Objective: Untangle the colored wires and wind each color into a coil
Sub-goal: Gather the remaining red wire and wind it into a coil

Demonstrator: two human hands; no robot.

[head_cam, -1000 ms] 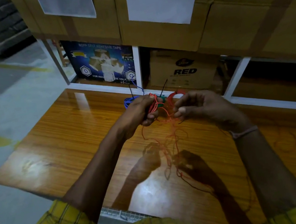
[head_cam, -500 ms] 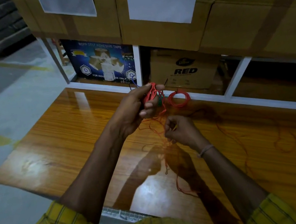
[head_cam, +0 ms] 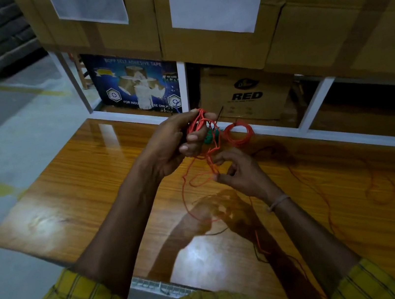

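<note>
Your left hand (head_cam: 172, 145) is raised over the table (head_cam: 74, 194), its fingers curled round a bunch of red wire (head_cam: 201, 133) looped over them. Your right hand (head_cam: 241, 173) sits just below and to the right, thumb and fingertips pinching a strand of the same red wire where it drops from the bunch. From that pinch loose red loops hang down toward the tabletop, and a thin tail trails past your right forearm. Just behind your left fingers lies a bit of green wire (head_cam: 211, 135), and beside it, near the table's far edge, a red coil (head_cam: 239, 132) lies flat. Further right, a faint red strand (head_cam: 378, 188) curls on the wood. Beyond the table stand cardboard boxes (head_cam: 242, 95) on a white rack (head_cam: 318, 101).
</note>
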